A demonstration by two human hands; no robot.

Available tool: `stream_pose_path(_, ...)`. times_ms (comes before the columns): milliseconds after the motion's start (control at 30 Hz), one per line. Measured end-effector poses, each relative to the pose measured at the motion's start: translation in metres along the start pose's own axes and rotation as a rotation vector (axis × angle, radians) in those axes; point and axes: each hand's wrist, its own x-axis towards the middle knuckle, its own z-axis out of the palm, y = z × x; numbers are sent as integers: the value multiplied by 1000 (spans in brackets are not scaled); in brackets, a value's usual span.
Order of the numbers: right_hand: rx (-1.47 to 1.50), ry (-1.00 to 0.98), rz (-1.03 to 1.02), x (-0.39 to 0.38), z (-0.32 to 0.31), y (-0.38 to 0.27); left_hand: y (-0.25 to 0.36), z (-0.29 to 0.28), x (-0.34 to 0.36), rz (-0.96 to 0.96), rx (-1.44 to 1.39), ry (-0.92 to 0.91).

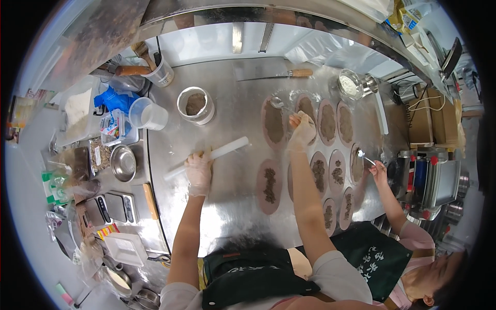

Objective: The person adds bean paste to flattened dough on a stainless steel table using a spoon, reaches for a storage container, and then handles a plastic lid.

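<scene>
L hand (199,169), gloved, left of ctr: fingers curled over white rolling pin (231,149), holding it; pin lies diag. on steel table (227,212). R hand (303,130), gloved, upper ctr: narrow pinch on spoon (277,103), bowl of spoon at top end of an oval dough sheet (273,146) coated w/ brown paste (274,124). More ovals right of & below it, some spread w/ paste, others w/ dark crumbly filling (269,185) down the middle. Co-worker's hand (380,171), right of frame, holds 2nd spoon (363,155) at rightmost oval. Tub (204,117) of brown stuff upper left of ctr; wood-handled knife (299,73) top ctr; steel bowl (123,163) at left; 2 scales (120,207) lower left.
</scene>
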Motion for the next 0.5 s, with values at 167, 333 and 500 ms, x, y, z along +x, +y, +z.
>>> stream_pose_path(167,-118,-11,80,-8,-16,3,-30,0,-23,-214,48,154)
stream_pose_path(333,-53,-1,3,-9,14,7,-44,-4,-22,-371,4,172)
stream_pose_path(500,-73,0,-12,-26,-14,12,-44,-10,-20,-443,21,119)
